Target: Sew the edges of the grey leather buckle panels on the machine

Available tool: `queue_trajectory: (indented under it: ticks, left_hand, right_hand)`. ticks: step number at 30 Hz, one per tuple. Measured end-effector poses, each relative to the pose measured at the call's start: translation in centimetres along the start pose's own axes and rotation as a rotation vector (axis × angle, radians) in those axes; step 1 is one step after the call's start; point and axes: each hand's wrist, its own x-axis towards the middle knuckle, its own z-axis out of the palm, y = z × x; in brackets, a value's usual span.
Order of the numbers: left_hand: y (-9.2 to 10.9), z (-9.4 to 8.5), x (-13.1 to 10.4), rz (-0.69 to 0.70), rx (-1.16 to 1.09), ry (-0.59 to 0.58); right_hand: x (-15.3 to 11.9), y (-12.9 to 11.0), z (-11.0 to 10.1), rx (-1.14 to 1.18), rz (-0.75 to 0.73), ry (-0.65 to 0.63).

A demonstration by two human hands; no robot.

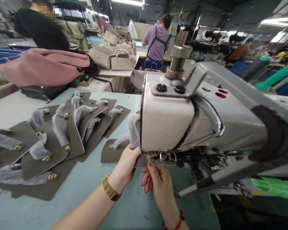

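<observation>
My left hand (125, 163), with a gold watch on the wrist, grips the near edge of a grey-brown bag panel (105, 154). A handle wrapped in white film (133, 131) stands up from this panel, with gold hardware at its end. The panel's right part goes under the head of a sewing machine (168, 124), which hides some of it. Close below the machine head, my right hand (159, 183) pinches thumb and finger together at the panel's edge. What lies between those fingertips is too small to make out.
Several similar panels (73, 140) with wrapped handles overlap on the blue-green table (86, 198) at left. Behind them lie pink material (45, 68) and beige bags (121, 60). A metal bar (201, 185) slants beside my right hand. Several people sit or stand farther back.
</observation>
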Motion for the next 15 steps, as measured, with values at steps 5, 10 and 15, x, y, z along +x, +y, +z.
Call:
queue_trajectory:
  ticks: [5,10,15]
  left_hand:
    - [0.6,0.3,-0.4,-0.041,0.033,0.013]
    - [0.2,-0.9,-0.1,-0.024,0.073,-0.09]
    - [0.2,-3.7,-0.2,-0.125,0.207,-0.387]
  right_hand:
    - [0.0,0.0,0.1,0.011,0.005,0.016]
    - [0.0,0.4,0.0,-0.003,0.023,0.012]
    - [0.0,0.3,-0.1,-0.062,-0.006,0.013]
